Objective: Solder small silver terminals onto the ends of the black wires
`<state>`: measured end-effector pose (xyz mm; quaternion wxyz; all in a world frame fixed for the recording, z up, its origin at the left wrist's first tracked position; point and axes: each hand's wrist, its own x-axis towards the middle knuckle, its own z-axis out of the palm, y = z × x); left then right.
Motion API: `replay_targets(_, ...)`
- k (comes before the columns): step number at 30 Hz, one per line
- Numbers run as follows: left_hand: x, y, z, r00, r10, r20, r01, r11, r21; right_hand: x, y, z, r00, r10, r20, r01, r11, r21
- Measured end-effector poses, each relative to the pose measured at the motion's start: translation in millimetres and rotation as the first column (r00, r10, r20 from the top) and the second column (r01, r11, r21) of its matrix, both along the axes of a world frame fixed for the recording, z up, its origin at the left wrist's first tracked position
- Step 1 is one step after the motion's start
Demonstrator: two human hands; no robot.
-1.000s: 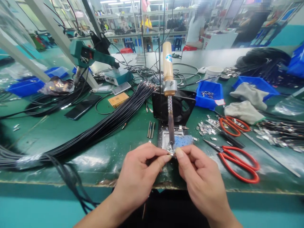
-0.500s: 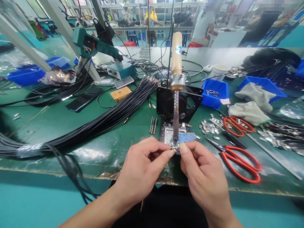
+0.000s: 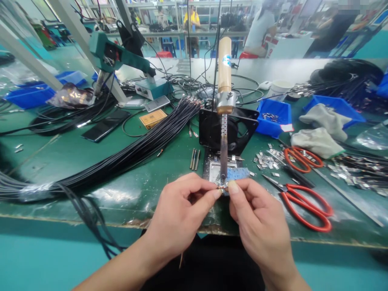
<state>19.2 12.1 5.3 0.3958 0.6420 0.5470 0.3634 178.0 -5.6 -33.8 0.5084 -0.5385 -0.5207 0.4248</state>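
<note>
My left hand [image 3: 184, 204] is closed, thumb and forefinger pinching a thin copper-coloured wire, whose tail hangs below the palm. My right hand [image 3: 257, 212] pinches a small shiny metal piece [image 3: 224, 186], which meets the wire between the fingertips. Just above this spot is the dark tip of a soldering iron [image 3: 224, 157], fixed upright, tip down, by a metal clamp below its wooden handle. Behind the fingertips lie a blue sponge [image 3: 238, 174] and a metal tray [image 3: 214, 171]. The exact shape of the held parts is too small to tell.
A black fan [image 3: 212, 129] stands behind the iron. A bundle of black cables [image 3: 121, 157] crosses the bench to the left. Red-handled scissors [image 3: 306, 206], loose metal clips [image 3: 266, 159], gloves [image 3: 317, 143] and a blue bin [image 3: 274, 117] are to the right.
Both hands stay almost in place, with the fingertips still together under the iron tip. The whole view has shifted very slightly.
</note>
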Motion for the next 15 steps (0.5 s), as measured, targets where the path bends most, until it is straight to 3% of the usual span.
replay_targets(15,-0.3,-0.8,0.0,1.000,0.008,0.003,-0.008,1.000,-0.017,-0.9,0.5,2.0,1.000,-0.004,-0.010,0.004,1.000,-0.010)
